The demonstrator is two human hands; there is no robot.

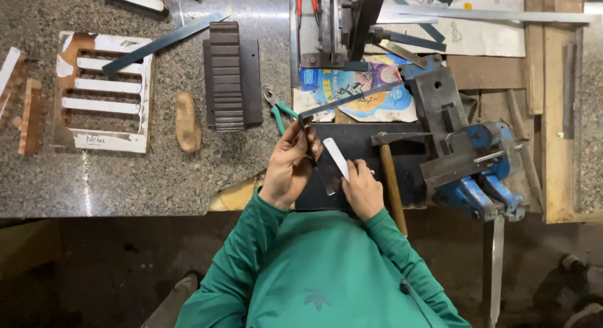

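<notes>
My left hand [290,164] grips the near end of a long thin dark metal strip [352,97] that slants up and right toward the blue bench vise [468,158]. My right hand [363,188] holds a short pale flat strip [336,157], like a small ruler, laid against the dark plate [358,146] under both hands. Green sleeves cover both arms. A hammer [391,177] with a wooden handle lies just right of my right hand.
On the granite bench to the left lie a slotted wooden frame [103,92], a dark ribbed block [227,76], a wooden piece [187,122] and green-handled pliers [276,111]. A press tool [342,26] stands at the back, with long metal strips [490,15] beside it.
</notes>
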